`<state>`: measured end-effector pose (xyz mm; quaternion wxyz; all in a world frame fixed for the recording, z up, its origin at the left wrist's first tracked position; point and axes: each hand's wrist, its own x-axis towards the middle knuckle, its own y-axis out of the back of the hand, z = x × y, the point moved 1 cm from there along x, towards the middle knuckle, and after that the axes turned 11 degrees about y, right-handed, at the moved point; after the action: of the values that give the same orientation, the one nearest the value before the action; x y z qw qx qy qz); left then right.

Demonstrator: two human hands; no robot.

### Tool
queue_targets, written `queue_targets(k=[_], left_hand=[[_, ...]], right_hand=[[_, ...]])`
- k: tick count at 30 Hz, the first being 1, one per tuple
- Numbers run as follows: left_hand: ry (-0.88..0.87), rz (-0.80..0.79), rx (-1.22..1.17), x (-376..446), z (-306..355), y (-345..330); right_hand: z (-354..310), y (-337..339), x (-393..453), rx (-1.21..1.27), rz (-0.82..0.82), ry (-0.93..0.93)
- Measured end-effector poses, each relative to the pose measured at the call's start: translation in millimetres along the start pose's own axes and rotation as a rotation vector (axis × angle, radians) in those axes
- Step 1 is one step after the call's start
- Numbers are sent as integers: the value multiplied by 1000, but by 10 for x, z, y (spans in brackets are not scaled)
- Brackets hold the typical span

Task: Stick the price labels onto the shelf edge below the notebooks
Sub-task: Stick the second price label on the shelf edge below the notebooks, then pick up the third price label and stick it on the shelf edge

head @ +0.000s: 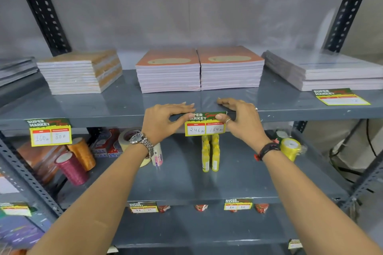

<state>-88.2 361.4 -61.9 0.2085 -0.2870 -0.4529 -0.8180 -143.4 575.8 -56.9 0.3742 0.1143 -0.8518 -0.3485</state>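
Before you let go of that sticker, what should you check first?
1. Both thumbs press the middle label on the shelf edge: ok.
2. Label sits under the orange notebooks: ok.
3. Label level with the edge: ok.
4. Glue holding: cannot tell.
5. Left label already up: ok.
6. Spare label lying flat on the shelf by the right stack, not stuck on the edge: not ok.
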Motion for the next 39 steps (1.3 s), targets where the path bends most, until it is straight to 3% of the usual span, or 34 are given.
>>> queue_targets(k=[9, 15, 24, 28, 32, 35, 39], left_hand=[[193, -164, -158, 42, -1, 118], [271, -17, -1, 25, 131, 32], [315, 45, -7, -43, 241, -20], [291, -8, 91, -72, 347, 9], [307, -18, 240, -61, 734, -130], [297, 25, 150, 17, 1251, -428], [312, -146, 56, 310, 1964, -1072]], right_hand=[[-94, 126, -56, -28, -170, -19], [-254, -134, -104, -176, 154, -57], [-228, -187, -101, -195, 234, -78], [-203, -198, -110, -153, 185, -35], [45, 147, -283, -80, 73, 101], [357, 608, -451, -38, 173, 129], [1033, 1368, -486, -225, 314, 69]])
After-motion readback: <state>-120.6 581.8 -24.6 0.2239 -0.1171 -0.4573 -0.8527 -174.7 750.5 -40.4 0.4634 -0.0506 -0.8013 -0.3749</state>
